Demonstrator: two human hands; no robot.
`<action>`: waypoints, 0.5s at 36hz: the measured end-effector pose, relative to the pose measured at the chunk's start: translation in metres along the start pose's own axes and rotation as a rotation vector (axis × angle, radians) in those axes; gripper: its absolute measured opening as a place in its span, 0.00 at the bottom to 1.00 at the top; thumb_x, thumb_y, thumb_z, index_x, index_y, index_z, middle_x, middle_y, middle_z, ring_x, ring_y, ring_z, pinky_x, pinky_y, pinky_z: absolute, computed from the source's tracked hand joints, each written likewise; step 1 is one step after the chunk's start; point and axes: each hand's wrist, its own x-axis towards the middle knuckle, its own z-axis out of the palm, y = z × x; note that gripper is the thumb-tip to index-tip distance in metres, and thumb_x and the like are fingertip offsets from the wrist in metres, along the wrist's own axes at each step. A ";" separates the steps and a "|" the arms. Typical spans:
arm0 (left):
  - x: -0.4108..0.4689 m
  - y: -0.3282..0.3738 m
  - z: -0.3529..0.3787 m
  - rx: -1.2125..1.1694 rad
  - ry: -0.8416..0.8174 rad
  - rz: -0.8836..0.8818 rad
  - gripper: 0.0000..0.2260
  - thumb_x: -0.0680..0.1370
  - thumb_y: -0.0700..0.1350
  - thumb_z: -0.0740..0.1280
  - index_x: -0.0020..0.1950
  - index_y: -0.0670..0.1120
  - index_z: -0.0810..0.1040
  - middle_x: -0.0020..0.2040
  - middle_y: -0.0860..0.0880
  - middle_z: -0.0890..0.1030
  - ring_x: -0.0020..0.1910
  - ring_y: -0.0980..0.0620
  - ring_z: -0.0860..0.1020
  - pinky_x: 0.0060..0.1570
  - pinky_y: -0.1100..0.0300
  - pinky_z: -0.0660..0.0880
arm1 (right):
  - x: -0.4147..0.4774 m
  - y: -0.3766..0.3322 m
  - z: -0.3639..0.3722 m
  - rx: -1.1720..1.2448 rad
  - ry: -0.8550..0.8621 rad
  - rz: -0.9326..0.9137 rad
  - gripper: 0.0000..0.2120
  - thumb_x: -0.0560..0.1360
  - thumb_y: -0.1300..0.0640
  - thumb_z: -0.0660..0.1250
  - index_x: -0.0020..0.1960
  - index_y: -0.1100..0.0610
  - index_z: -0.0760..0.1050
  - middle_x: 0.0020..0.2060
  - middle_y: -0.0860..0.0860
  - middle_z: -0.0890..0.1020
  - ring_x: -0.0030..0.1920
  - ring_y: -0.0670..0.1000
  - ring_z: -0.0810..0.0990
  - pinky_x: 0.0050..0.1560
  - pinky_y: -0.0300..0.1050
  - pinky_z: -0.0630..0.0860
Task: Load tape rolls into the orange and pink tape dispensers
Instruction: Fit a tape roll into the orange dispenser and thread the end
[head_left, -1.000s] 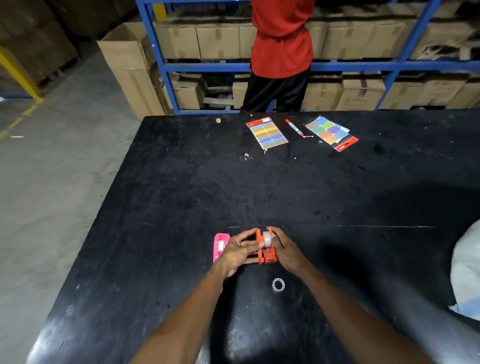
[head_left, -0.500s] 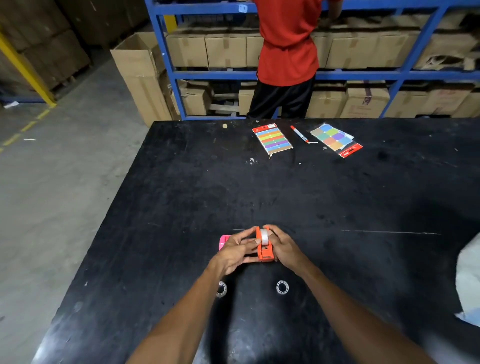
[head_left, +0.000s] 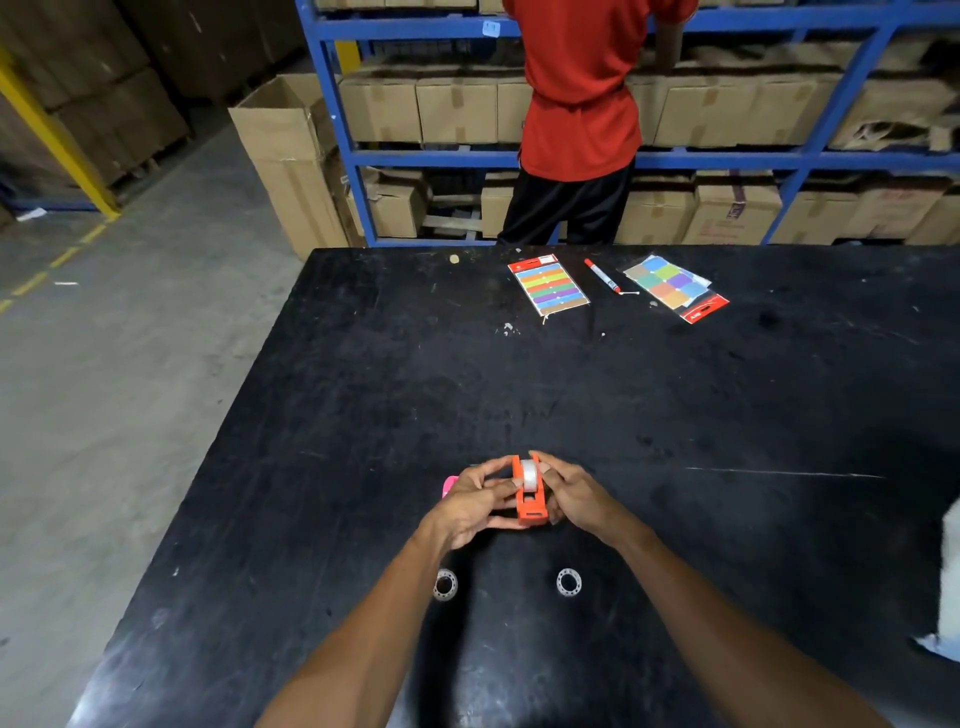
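Note:
The orange tape dispenser stands on the black table with a clear tape roll seated in it. My left hand grips its left side and my right hand grips its right side, fingers touching the roll. The pink dispenser lies just left of my left hand, mostly hidden behind it. Two small clear ring-shaped cores rest nearer to me: one ring beside my left forearm, the other ring between my arms.
At the table's far edge lie a coloured sticker sheet, a red marker and a second sticker pack. A person in a red shirt stands behind the table at blue shelving with cartons. A white object sits at the right edge.
The view has tilted, so a second clear ring now shows by my left forearm. My left hand covers more of the pink dispenser. Both hands stay on the orange dispenser.

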 end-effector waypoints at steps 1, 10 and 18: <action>-0.001 0.001 -0.001 -0.003 0.004 -0.001 0.22 0.79 0.38 0.68 0.72 0.47 0.71 0.59 0.38 0.83 0.59 0.39 0.83 0.54 0.38 0.81 | 0.000 -0.001 -0.002 -0.038 -0.006 -0.008 0.19 0.85 0.50 0.53 0.75 0.46 0.66 0.35 0.52 0.80 0.31 0.46 0.79 0.38 0.39 0.77; -0.003 0.006 -0.007 0.019 0.003 0.014 0.19 0.80 0.38 0.67 0.71 0.44 0.73 0.62 0.34 0.81 0.60 0.37 0.81 0.58 0.34 0.78 | -0.001 -0.016 -0.008 -0.305 0.105 -0.404 0.14 0.77 0.45 0.67 0.61 0.44 0.78 0.55 0.39 0.74 0.54 0.42 0.78 0.58 0.46 0.75; -0.004 0.006 -0.013 0.015 0.005 0.022 0.20 0.80 0.38 0.67 0.72 0.44 0.71 0.57 0.37 0.84 0.59 0.40 0.83 0.57 0.35 0.79 | 0.002 -0.030 -0.012 -0.587 0.133 -0.424 0.13 0.74 0.42 0.68 0.58 0.43 0.78 0.57 0.38 0.80 0.58 0.43 0.75 0.60 0.46 0.64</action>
